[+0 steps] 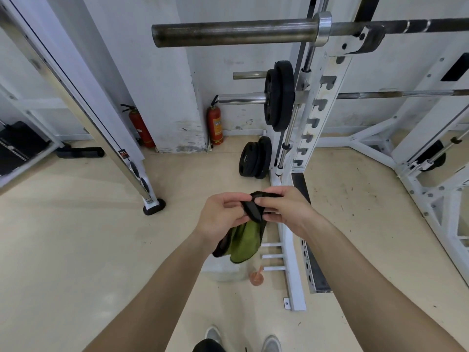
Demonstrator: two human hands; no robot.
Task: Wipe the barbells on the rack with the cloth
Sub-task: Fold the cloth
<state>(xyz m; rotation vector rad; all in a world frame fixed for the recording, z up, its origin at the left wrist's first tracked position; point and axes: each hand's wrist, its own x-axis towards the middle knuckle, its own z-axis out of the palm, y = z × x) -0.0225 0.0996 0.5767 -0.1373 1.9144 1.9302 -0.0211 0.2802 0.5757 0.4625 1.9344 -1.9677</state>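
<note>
A cloth (245, 241), green with black edges, hangs bunched between both hands at waist height. My left hand (219, 217) pinches its left part and my right hand (286, 208) grips its black top edge. High above rests a dull steel barbell (233, 33) on the white rack (327, 102), its bare sleeve pointing left. Lower down, a second barbell (241, 98) with a shiny sleeve carries black plates (279, 95). Both hands are well below the bars and touch neither.
Black plates (255, 158) lean at the rack's foot. Two red fire extinguishers (215, 124) stand by the white pillar. A slanted chrome post (76, 97) of another machine crosses the left side. A pale container with an orange lid (256, 276) sits on the beige floor below the cloth.
</note>
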